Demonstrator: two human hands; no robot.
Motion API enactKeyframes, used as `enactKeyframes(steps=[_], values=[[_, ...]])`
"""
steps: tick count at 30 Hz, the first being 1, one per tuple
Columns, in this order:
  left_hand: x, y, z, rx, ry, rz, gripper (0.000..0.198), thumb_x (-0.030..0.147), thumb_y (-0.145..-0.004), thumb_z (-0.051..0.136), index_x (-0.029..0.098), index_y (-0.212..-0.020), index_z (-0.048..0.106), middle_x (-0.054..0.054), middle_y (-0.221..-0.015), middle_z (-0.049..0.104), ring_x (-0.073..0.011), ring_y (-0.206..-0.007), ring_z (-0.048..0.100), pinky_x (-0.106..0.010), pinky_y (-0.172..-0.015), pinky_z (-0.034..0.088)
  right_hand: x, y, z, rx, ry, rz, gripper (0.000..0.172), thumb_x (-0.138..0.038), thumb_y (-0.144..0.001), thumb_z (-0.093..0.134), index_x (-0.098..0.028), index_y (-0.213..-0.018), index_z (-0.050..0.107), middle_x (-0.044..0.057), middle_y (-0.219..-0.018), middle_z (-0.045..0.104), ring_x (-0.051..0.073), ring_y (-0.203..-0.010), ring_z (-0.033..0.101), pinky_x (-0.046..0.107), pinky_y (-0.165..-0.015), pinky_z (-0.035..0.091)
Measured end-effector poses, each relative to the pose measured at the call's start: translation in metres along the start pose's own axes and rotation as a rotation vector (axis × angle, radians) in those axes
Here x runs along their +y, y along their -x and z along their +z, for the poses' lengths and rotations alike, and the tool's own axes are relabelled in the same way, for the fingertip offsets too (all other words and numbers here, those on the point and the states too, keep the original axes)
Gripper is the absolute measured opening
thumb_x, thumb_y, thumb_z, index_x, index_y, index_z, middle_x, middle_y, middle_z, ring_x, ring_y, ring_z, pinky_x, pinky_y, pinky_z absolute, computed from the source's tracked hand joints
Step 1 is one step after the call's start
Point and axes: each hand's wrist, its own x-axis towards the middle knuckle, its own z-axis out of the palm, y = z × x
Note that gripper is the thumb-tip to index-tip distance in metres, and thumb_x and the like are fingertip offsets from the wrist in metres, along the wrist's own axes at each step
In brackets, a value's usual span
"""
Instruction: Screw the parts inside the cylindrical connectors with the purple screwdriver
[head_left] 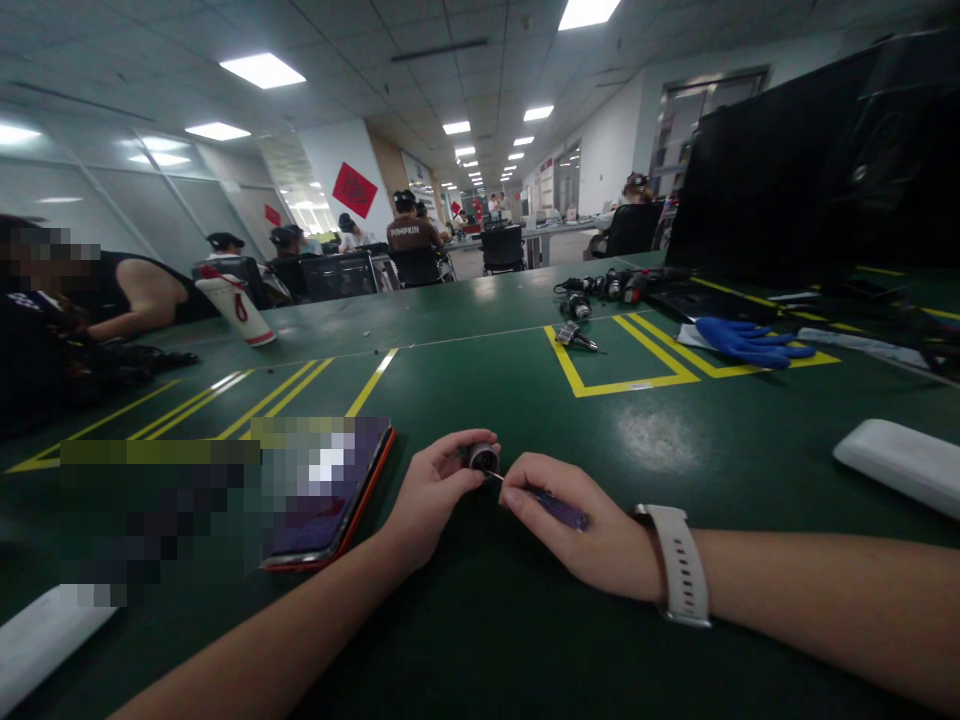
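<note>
Between the thumb and fingers of my left hand [431, 490] is a small round dark part with a metallic rim [484, 459], its open face turned toward my right hand. My right hand [562, 520] is closed around a screwdriver [561, 510] with a purple translucent handle. The thin shaft points left, and its tip is at the lower edge of the round part; whether it touches a screw is too small to tell. Left of my left hand lies a phone [337, 490] with an orange-red edge.
Yellow tape [637, 386] marks rectangles on the green table [465, 380]. A small metal part [576, 337], dark cylindrical parts [611, 286] and a blue glove [750, 342] lie at the back right. A white cup [238, 308] stands back left, near a person. A white object [900, 462] lies right.
</note>
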Motion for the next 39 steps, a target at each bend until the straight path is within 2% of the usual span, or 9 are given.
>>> enactKeyframes(steps=[6,10,18,23,33,39], values=[[0.000,0.001,0.001,-0.004,-0.006,0.008,0.036,0.003,-0.062,0.063,0.017,-0.095,0.068,-0.006,-0.100,0.070,-0.0249,-0.102,0.061,-0.037,-0.091,0.044,0.001,0.001,0.000,0.004,0.003,-0.011,0.011,-0.016,-0.087,0.046,-0.018,-0.080,0.054,0.000,-0.075,0.053,0.012,-0.071,0.051,0.025,-0.067,0.042],[0.000,0.000,0.001,0.009,-0.009,0.033,0.036,0.003,-0.061,0.064,0.017,-0.095,0.065,-0.007,-0.102,0.068,-0.0246,-0.102,0.060,-0.037,-0.091,0.044,0.003,-0.001,-0.001,-0.001,-0.049,0.036,0.011,-0.017,-0.086,0.048,-0.016,-0.079,0.055,0.000,-0.074,0.053,0.012,-0.070,0.050,0.025,-0.066,0.041],[-0.002,-0.002,-0.001,0.051,0.030,0.006,0.029,0.007,-0.064,0.065,0.016,-0.091,0.062,-0.006,-0.101,0.066,-0.0248,-0.101,0.061,-0.038,-0.090,0.045,0.011,-0.007,-0.002,-0.017,-0.447,0.282,0.016,-0.029,-0.087,0.050,-0.015,-0.085,0.058,0.002,-0.082,0.059,0.012,-0.074,0.054,0.025,-0.066,0.044],[-0.003,-0.002,-0.001,0.066,0.100,-0.045,0.032,0.009,-0.064,0.067,0.016,-0.095,0.060,-0.006,-0.092,0.070,-0.0236,-0.099,0.062,-0.035,-0.087,0.046,0.012,-0.006,-0.002,0.021,-0.555,0.324,0.018,-0.033,-0.086,0.052,-0.016,-0.085,0.060,0.002,-0.085,0.060,0.013,-0.078,0.055,0.025,-0.066,0.044],[0.003,0.000,0.003,0.136,0.091,-0.060,0.034,0.008,-0.060,0.068,0.015,-0.093,0.064,-0.008,-0.093,0.072,-0.0238,-0.095,0.064,-0.038,-0.089,0.045,0.014,-0.007,0.001,0.038,-0.504,0.283,0.020,-0.034,-0.086,0.052,-0.017,-0.084,0.061,0.002,-0.085,0.061,0.012,-0.073,0.053,0.024,-0.064,0.043],[0.000,-0.001,0.001,0.120,0.076,-0.042,0.035,0.008,-0.062,0.068,0.015,-0.096,0.064,-0.008,-0.096,0.071,-0.0242,-0.097,0.063,-0.039,-0.092,0.043,0.013,-0.007,-0.001,0.047,-0.409,0.291,0.021,-0.033,-0.087,0.050,-0.016,-0.084,0.061,0.002,-0.082,0.060,0.012,-0.073,0.053,0.025,-0.064,0.042]])
